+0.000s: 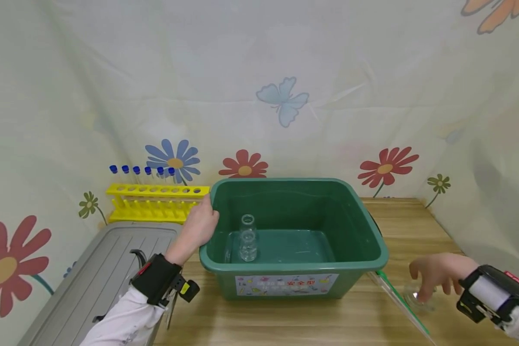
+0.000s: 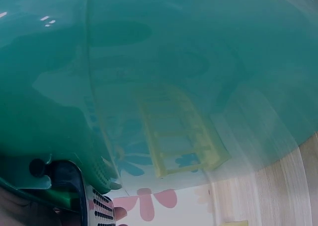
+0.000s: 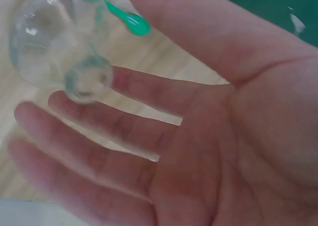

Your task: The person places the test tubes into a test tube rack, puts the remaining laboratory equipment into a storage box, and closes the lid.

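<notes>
My left hand (image 1: 199,223) grips the left rim of a green plastic bin (image 1: 294,265), thumb toward the inside. The bin's translucent green wall (image 2: 198,52) fills most of the left wrist view. Two small clear glass bottles (image 1: 248,247) stand inside it, toward its left side. To the right of the bin, my right hand (image 1: 441,274) reaches down over a small clear glass flask (image 1: 410,294) on the table. In the right wrist view the fingers are spread and fairly straight, and the round flask (image 3: 49,42) has its mouth by the index finger; the thumb stands apart from it.
A yellow test tube rack (image 1: 155,191) with several blue-capped tubes stands at the back left. In front of it lies a grey ridged board (image 1: 125,259) with black-handled items on it. A long thin green-and-clear rod (image 1: 400,299) lies between bin and flask. A flowered curtain hangs behind.
</notes>
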The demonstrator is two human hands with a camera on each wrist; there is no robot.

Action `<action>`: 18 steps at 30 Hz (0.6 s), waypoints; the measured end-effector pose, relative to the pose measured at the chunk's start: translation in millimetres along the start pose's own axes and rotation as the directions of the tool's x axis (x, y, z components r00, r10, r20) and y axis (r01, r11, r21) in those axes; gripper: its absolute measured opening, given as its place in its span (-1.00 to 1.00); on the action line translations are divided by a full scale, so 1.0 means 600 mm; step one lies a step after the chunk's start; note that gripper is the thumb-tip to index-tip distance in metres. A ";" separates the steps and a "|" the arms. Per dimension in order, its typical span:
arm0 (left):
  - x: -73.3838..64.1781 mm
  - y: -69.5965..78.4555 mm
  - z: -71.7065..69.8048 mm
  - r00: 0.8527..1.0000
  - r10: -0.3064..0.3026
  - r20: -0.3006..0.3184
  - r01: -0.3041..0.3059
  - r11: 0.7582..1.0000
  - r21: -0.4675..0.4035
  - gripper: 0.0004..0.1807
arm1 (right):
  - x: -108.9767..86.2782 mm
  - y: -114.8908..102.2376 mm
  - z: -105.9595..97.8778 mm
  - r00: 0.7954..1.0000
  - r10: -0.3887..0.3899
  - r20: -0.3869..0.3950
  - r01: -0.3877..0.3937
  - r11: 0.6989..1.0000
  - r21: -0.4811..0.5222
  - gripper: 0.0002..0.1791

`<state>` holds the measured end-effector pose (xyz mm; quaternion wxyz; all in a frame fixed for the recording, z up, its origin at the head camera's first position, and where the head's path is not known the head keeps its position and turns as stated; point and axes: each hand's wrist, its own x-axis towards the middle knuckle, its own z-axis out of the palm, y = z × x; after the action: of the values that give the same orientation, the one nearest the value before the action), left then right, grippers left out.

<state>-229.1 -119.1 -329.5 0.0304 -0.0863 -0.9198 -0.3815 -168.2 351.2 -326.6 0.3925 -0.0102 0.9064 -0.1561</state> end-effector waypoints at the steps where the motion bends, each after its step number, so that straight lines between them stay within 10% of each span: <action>1: 0.000 0.000 0.000 1.000 0.000 -0.001 0.000 1.000 -0.002 -0.58 | 0.002 0.002 0.004 1.000 0.001 0.003 -0.001 1.000 0.020 -0.44; 18: -0.001 -0.002 0.000 1.000 0.014 -0.006 -0.014 1.000 0.003 -0.57 | 0.025 0.025 0.026 0.987 -0.032 -0.156 0.026 0.999 -0.035 -0.73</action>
<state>-228.7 -119.7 -330.5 0.0359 -0.0916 -0.9197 -0.3801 -166.0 359.4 -351.7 0.3177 -0.0177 0.9366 -0.1470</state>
